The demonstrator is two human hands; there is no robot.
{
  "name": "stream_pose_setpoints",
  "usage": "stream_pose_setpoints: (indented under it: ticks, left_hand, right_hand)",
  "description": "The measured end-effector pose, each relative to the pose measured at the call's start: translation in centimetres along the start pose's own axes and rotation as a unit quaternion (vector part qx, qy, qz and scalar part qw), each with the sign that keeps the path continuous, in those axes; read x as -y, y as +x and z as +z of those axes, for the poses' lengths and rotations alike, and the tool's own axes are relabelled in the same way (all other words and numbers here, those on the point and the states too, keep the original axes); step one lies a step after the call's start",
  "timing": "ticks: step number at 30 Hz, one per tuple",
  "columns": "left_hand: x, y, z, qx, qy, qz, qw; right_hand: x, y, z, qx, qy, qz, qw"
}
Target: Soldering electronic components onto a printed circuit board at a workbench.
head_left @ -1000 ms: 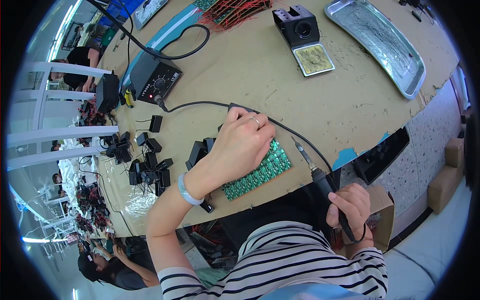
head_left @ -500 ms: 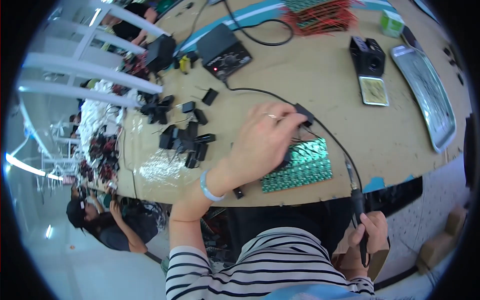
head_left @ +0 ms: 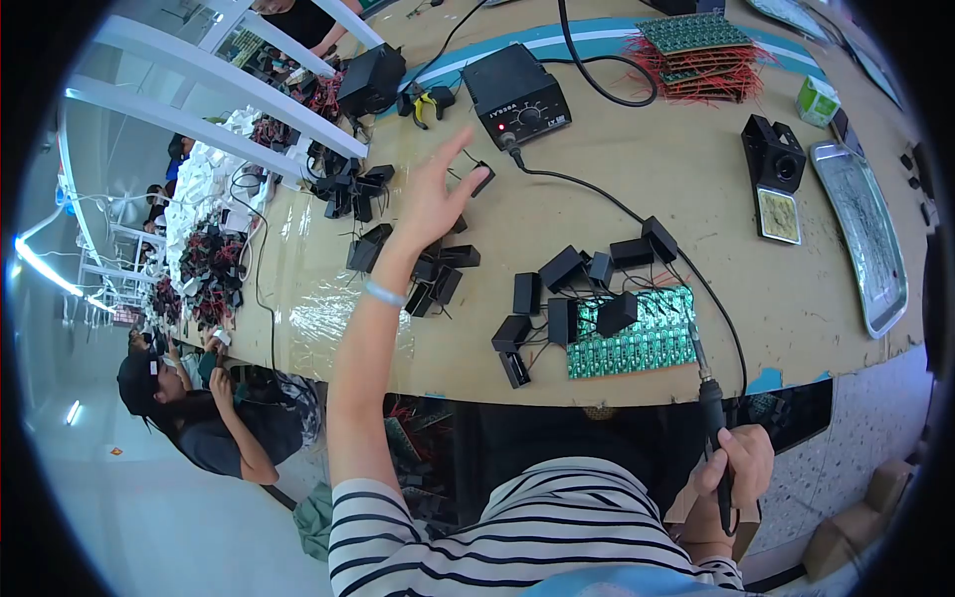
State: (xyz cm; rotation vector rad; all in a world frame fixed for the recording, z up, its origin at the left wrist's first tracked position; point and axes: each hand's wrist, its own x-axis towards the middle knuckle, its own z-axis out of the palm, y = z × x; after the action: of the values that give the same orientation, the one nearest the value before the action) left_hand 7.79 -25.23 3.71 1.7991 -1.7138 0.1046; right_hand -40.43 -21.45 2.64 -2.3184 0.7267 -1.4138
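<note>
My left hand [head_left: 438, 196] reaches out over the table with thumb and index finger spread. Its thumb is at a small black box with wire leads [head_left: 484, 178], apparently touching it; I see no grip on it. Below that wrist lies a cluster of similar black boxes [head_left: 458, 256]. My right hand [head_left: 743, 466] is closed around the handle of a soldering iron [head_left: 712, 413], its tip pointing up by the right edge of a green circuit board panel [head_left: 637, 348]. Several black boxes with wires [head_left: 562, 269] lie around and partly on the panel.
A soldering station [head_left: 517, 99] with a lit red light stands at the back, its cable crossing the table. Rightward are an iron stand with sponge [head_left: 778, 214], a metal tray [head_left: 863, 239] and a small green-white box [head_left: 818, 101]. Wired boards [head_left: 696, 60] are stacked behind. People work at left.
My left hand has left the black box above the panel and moved left and away to a loose one near the station. The right hand still holds the iron. The view has shifted slightly.
</note>
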Motion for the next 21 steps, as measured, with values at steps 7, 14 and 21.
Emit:
stream_pose_setpoints:
  ticks: [7,14,21]
  left_hand:
    - [-2.7,0.0,0.0,0.087,-0.251,-0.121,0.956]
    - [-15.2,-6.9,-6.4,0.131,-0.096,-0.009,0.987]
    - [-16.9,-12.0,-1.8,0.19,-0.079,0.051,0.977]
  right_hand:
    - [0.8,-0.6,-0.9,0.006,-0.027,0.011,1.0]
    - [1.7,0.7,0.1,0.093,0.074,0.018,0.993]
    - [1.3,0.7,2.2,0.145,0.128,-0.014,0.981]
